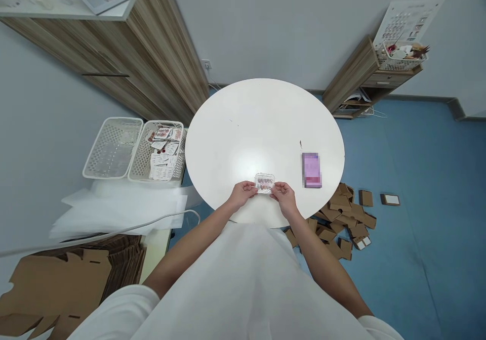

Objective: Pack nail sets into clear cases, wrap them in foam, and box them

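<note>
I wore a white top (243, 284), creased down the front, with white sleeves (117, 309) that left my forearms (193, 244) bare.

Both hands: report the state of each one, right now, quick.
Left hand: closed, holding the left end of the small clear case.
Right hand: closed, holding the right end of the same case.

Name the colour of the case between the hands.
The case is clear and colourless, with pinkish pieces showing inside; the head view shows it.
</note>
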`<state>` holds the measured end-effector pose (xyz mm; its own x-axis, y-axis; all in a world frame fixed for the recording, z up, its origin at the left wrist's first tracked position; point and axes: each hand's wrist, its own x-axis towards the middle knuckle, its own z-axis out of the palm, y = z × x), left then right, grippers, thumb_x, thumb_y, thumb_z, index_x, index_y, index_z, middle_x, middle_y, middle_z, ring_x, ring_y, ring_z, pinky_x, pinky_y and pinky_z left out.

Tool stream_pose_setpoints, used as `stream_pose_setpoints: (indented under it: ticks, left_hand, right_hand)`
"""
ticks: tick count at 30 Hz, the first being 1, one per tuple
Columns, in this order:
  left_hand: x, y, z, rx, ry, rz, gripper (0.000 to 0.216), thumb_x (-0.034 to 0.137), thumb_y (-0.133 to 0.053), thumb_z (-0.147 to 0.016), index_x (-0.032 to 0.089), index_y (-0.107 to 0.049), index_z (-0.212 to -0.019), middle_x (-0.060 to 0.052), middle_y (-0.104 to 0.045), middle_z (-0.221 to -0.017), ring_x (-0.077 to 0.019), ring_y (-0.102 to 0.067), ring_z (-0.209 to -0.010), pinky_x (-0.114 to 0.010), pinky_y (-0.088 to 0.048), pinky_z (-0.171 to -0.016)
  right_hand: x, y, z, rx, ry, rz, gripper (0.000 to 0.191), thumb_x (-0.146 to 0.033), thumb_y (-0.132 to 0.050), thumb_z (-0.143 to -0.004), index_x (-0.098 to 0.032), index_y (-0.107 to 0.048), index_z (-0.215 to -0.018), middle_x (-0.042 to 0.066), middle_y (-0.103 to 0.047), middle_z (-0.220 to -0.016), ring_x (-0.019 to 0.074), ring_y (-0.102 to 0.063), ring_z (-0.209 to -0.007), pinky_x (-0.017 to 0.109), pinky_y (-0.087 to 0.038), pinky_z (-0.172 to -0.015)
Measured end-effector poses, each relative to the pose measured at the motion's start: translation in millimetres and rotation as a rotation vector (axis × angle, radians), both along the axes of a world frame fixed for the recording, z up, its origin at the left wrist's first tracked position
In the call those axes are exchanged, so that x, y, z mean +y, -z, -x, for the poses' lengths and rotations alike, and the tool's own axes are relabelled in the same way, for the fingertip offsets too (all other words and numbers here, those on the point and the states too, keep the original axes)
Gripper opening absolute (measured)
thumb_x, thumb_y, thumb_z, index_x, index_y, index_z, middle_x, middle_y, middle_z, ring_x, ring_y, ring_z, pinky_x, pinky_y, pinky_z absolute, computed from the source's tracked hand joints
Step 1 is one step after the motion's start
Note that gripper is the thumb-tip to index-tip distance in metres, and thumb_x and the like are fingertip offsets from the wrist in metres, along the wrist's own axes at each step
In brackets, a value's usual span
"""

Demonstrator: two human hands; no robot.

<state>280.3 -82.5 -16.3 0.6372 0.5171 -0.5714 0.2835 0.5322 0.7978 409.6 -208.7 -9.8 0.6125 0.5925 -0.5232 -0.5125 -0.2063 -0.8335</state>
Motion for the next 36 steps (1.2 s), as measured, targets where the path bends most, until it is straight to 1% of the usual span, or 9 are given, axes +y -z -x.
stream_pose_setpoints:
  ticks: [6, 10, 17, 20, 23, 25, 29, 32, 36]
  left_hand:
    - [0, 0.2, -1, 0.007, 0.003, -0.062, 0.043, 0.036, -0.072, -0.061, 0.013, -0.057, -0.095, -0.004, -0.061, -0.075, -0.014, -0.06, -0.07, -0.032, -0.046, -0.074]
    - [1, -4.6, 1, 0.044, 0.064, -0.115, 0.042, 0.041, -0.063, -0.07, 0.015, -0.056, -0.102, -0.006, -0.062, -0.087, -0.0158, -0.061, -0.079, -0.032, -0.046, -0.075]
    - [3, -11.4, 8, 0.1, 0.144, -0.355, 0.055, 0.033, -0.067, -0.066, 0.02, -0.049, -0.116, -0.008, -0.056, -0.106, -0.0155, -0.059, -0.084, -0.031, -0.048, -0.074]
    - [2, -9.0, 8, 0.079, 0.202, -0.413, 0.057, 0.027, -0.066, -0.068, 0.02, -0.047, -0.121, -0.007, -0.056, -0.102, -0.0135, -0.058, -0.08, -0.031, -0.049, -0.074]
    - [1, -3.7, 8, 0.078, 0.225, -0.456, 0.056, 0.023, -0.064, -0.069, 0.021, -0.046, -0.122, -0.006, -0.056, -0.1, -0.0116, -0.056, -0.076, -0.03, -0.049, -0.074]
    - [1, 0.2, 10, 0.064, 0.234, -0.47, 0.057, 0.022, -0.063, -0.07, 0.022, -0.045, -0.124, -0.006, -0.054, -0.1, -0.0101, -0.055, -0.074, -0.029, -0.049, -0.073]
    - [6, 4.5, 13, 0.033, 0.273, -0.489, 0.066, 0.023, -0.063, -0.07, 0.024, -0.037, -0.13, -0.004, -0.051, -0.099, -0.0073, -0.052, -0.068, -0.028, -0.049, -0.07]
    - [11, 3.4, 16, -0.006, 0.363, -0.516, 0.075, 0.025, -0.066, -0.067, 0.026, -0.031, -0.133, -0.002, -0.05, -0.095, -0.0079, -0.051, -0.069, -0.029, -0.047, -0.072]
    - [18, 1.5, 17, 0.0, 0.465, -0.62, 0.085, 0.026, -0.071, -0.062, 0.028, -0.027, -0.135, -0.001, -0.049, -0.094, -0.0118, -0.05, -0.076, -0.032, -0.047, -0.075]
  right_hand:
    - [2, -1.8, 2, -0.011, 0.016, 0.024, 0.037, -0.036, -0.072, -0.057, -0.022, -0.055, -0.087, 0.0, -0.055, -0.081, 0.0126, -0.056, -0.072, 0.034, -0.053, -0.07]
    - [2, -4.6, 2, -0.035, 0.007, 0.027, 0.04, -0.038, -0.07, -0.058, -0.021, -0.054, -0.09, 0.0, -0.055, -0.085, 0.0126, -0.057, -0.074, 0.034, -0.053, -0.07]
    - [-5, -1.7, 4, -0.089, -0.036, 0.034, 0.044, -0.038, -0.066, -0.064, -0.021, -0.051, -0.102, 0.002, -0.056, -0.089, 0.0141, -0.059, -0.076, 0.035, -0.053, -0.072]
    - [-8, 0.8, 7, -0.212, -0.121, 0.052, 0.058, -0.038, -0.06, -0.07, -0.025, -0.037, -0.122, 0.006, -0.054, -0.104, 0.0132, -0.059, -0.073, 0.037, -0.052, -0.073]
    - [-10, 2.3, 6, -0.422, -0.266, 0.073, 0.062, -0.036, -0.054, -0.076, -0.028, -0.027, -0.131, 0.011, -0.041, -0.128, 0.0116, -0.059, -0.068, 0.038, -0.051, -0.074]
    - [-9, 3.0, 4, -0.554, -0.374, 0.063, 0.052, -0.034, -0.05, -0.078, -0.028, -0.035, -0.128, 0.011, -0.033, -0.136, 0.0124, -0.059, -0.071, 0.038, -0.051, -0.075]
    - [-9, 5.3, -2, -0.678, -0.53, 0.018, 0.038, -0.031, -0.046, -0.081, -0.026, -0.047, -0.119, 0.01, -0.031, -0.139, 0.0143, -0.06, -0.076, 0.037, -0.051, -0.075]
    - [-9, 8.2, -7, -0.679, -0.595, -0.022, 0.043, -0.031, -0.051, -0.079, -0.028, -0.045, -0.121, 0.01, -0.029, -0.14, 0.0154, -0.061, -0.08, 0.039, -0.051, -0.077]
    - [-8, 12.4, -13, -0.66, -0.676, -0.1, 0.053, -0.031, -0.058, -0.074, -0.029, -0.041, -0.125, 0.007, -0.025, -0.142, 0.0191, -0.058, -0.097, 0.039, -0.05, -0.083]
